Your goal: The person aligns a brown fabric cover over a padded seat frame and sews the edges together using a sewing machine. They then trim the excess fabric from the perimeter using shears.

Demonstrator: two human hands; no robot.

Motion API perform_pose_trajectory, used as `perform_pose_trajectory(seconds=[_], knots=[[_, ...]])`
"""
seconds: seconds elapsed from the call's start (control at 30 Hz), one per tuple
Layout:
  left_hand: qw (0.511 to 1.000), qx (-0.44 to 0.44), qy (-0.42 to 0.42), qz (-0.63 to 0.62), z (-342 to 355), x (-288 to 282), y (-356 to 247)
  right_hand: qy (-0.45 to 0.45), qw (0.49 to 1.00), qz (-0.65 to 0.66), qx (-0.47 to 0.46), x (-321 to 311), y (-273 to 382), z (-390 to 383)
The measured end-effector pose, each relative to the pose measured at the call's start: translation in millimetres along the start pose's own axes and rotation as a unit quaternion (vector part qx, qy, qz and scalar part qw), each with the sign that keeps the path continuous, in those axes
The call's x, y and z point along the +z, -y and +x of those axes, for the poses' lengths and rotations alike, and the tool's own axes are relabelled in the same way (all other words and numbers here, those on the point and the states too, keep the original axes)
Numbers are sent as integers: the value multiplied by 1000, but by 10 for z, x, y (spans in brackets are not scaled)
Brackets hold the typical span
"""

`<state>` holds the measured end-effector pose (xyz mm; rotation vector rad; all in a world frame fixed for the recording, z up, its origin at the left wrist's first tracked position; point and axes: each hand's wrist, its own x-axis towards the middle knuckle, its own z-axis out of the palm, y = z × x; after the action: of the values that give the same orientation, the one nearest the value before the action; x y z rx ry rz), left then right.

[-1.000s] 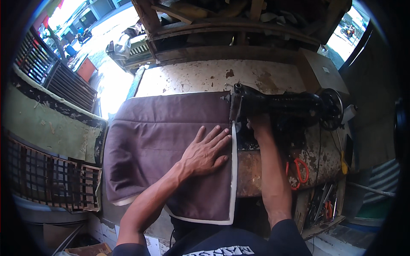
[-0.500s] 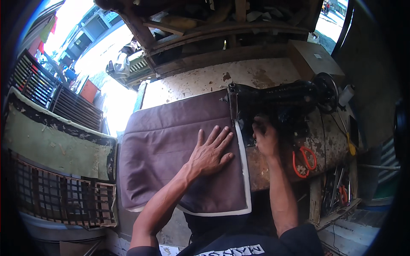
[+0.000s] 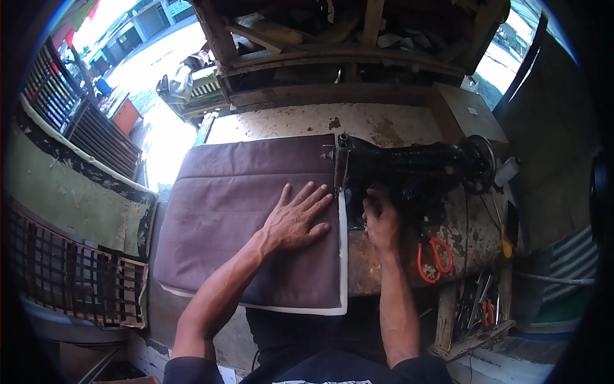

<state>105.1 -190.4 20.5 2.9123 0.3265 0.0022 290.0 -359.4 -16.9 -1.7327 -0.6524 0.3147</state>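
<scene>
A wide piece of brown leather-like fabric (image 3: 224,217) with a white edge along its right and near sides lies under the head of a black sewing machine (image 3: 403,157). My left hand (image 3: 295,217) rests flat on the fabric, fingers spread, left of the needle area. Just right of the white edge, my right hand (image 3: 382,224) is closed beside the machine bed, under its arm. Shadow and the curled fingers hide whatever it may hold. Orange-handled scissors (image 3: 436,259) lie on the table to the right of that hand, their blades in shadow.
The worn table (image 3: 288,118) stretches behind the machine, with a cardboard box (image 3: 470,112) at back right. A white thread spool (image 3: 507,171) stands by the handwheel. A yellow-handled tool (image 3: 506,246) lies near the right edge. Green padded panels (image 3: 70,185) stand at left.
The fabric has slid slightly away from me past the needle and lies smoother. My left hand has moved with it, still flat. My right hand stays closed by the machine. The view has shifted.
</scene>
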Motion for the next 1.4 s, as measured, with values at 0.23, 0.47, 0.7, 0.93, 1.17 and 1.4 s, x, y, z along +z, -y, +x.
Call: perform_pose_trajectory(seconds=[0.23, 0.47, 0.7, 0.93, 1.17, 1.4], knots=[[1000, -16, -10, -9, 83, 19, 30, 23, 999, -21, 24, -50, 74, 8], [999, -19, -26, -8, 175, 43, 104, 28, 999, 15, 23, -67, 55, -5], [999, -19, -39, -10, 236, 77, 170, 40, 999, 17, 10, -68, 2, -10], [999, -25, -46, -15, 278, 82, 210, 32, 999, 1, 34, -71, 68, -16], [999, -19, -46, -17, 289, 71, 210, 39, 999, -10, 14, -65, 36, -16], [996, -30, -78, -17, 60, 76, 13, 47, 998, -18, 49, -59, 118, -36]])
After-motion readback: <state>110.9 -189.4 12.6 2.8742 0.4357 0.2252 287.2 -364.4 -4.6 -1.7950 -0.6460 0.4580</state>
